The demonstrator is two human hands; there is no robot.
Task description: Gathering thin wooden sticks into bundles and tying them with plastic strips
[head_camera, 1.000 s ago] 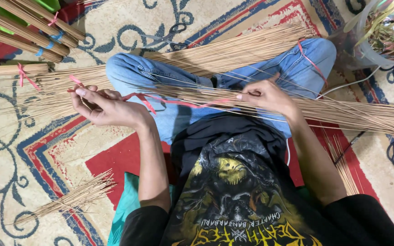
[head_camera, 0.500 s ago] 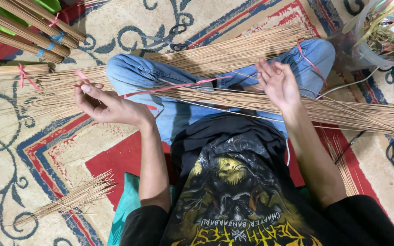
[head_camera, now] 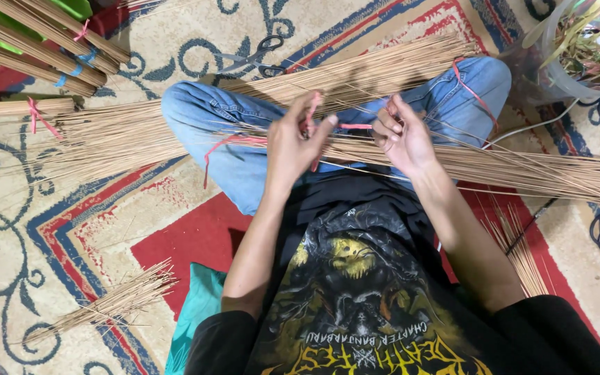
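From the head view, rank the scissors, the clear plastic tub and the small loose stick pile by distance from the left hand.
1. Scissors: just above the left hand, on the carpet.
2. Small loose stick pile: lower left.
3. Clear plastic tub: far top right corner.

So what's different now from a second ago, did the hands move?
Yes. The left hand came in from far out on the left to the middle, and the right hand shifted slightly toward it. Both now pinch the pink string close together over the stick bundle on the lap; earlier the string was stretched wide between them. The scissors, the tied bundles and the loose sticks on the rug stayed put.
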